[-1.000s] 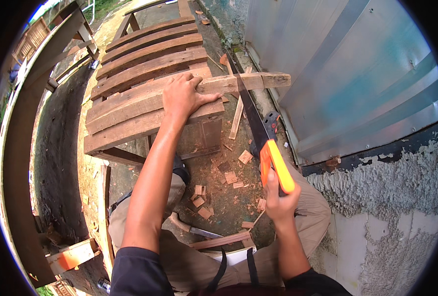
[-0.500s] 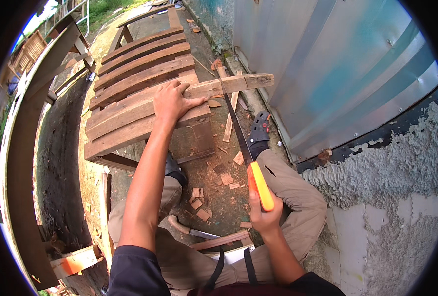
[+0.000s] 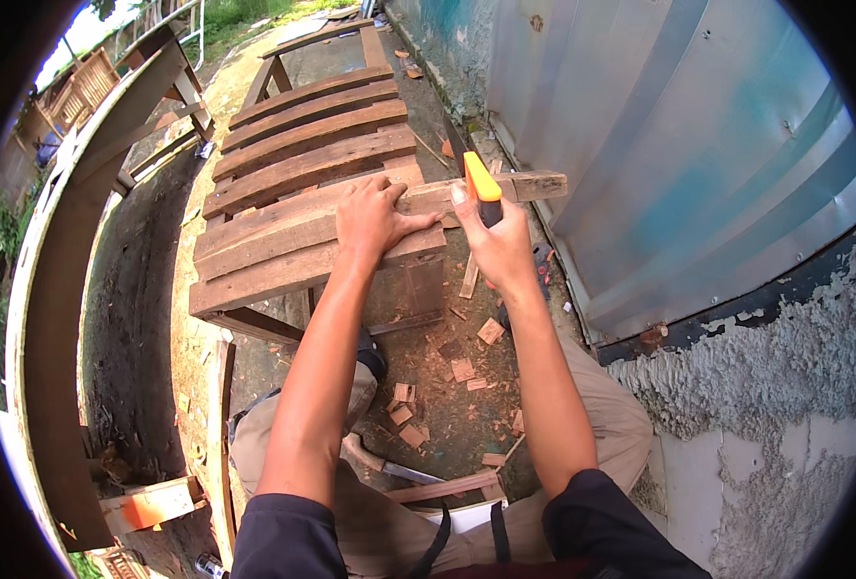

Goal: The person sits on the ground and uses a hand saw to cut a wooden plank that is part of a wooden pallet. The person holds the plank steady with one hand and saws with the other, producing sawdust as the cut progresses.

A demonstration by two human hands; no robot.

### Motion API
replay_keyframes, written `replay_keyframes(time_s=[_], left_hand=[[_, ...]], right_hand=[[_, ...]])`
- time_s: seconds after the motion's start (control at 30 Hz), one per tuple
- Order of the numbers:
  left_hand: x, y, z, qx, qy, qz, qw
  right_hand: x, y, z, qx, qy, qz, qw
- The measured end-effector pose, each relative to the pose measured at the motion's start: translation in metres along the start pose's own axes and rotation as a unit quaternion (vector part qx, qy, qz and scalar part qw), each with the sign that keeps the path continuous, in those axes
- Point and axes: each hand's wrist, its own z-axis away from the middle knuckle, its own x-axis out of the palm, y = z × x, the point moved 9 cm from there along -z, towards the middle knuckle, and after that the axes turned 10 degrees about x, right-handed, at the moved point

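Observation:
A narrow wooden plank lies across the near end of a slatted wooden bench, its right end sticking out past the side. My left hand bears down on this plank, fingers bent over it and thumb stretched to the right. Closed round the yellow-and-black handle of a hand saw, my right hand is at the overhanging part. The dark blade shows beyond the plank, pointing away from me; the handle and hand hide where it meets the wood.
Offcut wood blocks and sawdust litter the ground between my legs. A tool with a wooden handle and metal blade lies near my lap. Corrugated metal sheeting stands close on the right, above a rough wall. A long wooden frame runs along the left.
My right hand has pushed the saw forward and up, bringing the handle from near my knee to the plank. My left hand stays on the plank. The view has shifted slightly.

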Motion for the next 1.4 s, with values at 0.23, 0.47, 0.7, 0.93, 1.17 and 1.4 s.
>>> replay_keyframes(time_s=[0.23, 0.47, 0.7, 0.93, 1.17, 1.4], left_hand=[[-0.002, -0.007, 0.005, -0.009, -0.004, -0.002, 1.000], [-0.005, -0.001, 0.007, -0.006, 0.010, -0.008, 1.000], [0.001, 0.000, 0.005, -0.006, 0.011, -0.010, 1.000], [-0.006, 0.001, -0.001, -0.030, -0.016, -0.017, 0.999], [-0.002, -0.002, 0.003, -0.034, -0.045, 0.007, 0.998], [-0.003, 0.000, 0.010, 0.007, 0.017, -0.003, 1.000]], right_hand=[[-0.063, 0.035, 0.158, 0.109, -0.001, -0.015, 0.994], [-0.102, 0.014, 0.257, 0.032, -0.024, 0.087, 0.995], [-0.018, 0.012, 0.027, 0.031, 0.014, -0.005, 0.999], [-0.019, 0.041, 0.050, -0.039, 0.003, -0.051, 0.998], [-0.096, 0.040, 0.248, 0.085, 0.043, 0.048, 0.994], [-0.091, 0.042, 0.208, 0.074, 0.098, 0.017, 0.992]])
